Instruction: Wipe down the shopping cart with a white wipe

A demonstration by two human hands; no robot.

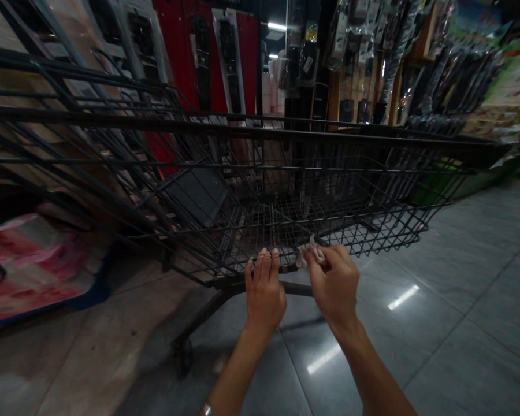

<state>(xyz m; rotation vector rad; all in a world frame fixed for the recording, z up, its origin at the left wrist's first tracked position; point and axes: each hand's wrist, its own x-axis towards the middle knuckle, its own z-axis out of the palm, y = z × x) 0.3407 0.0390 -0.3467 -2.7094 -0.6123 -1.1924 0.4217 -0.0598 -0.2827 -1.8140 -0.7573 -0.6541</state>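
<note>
A dark wire shopping cart (281,136) stands side-on in front of me. My left hand (264,294) rests against the lower edge of its basket, back of the hand toward me. Its fingers are stretched upward over the wires; the thumb is mostly hidden. To the right, my right hand (338,283) is closed on a crumpled whitish cloth (307,254), pinched between thumb and fingers. The cloth is at the basket's bottom wires; whether it touches them I cannot tell. Inside the cart, a grey panel (199,193) shows through the mesh.
A cart wheel (182,355) is below left on the tiled floor (468,277). Pink-and-white packages (30,260) lie on a blue base at the left. Behind the cart, packaged goods hang on red panels (245,58) and racks. Another wrapped stock display (459,81) is at the right.
</note>
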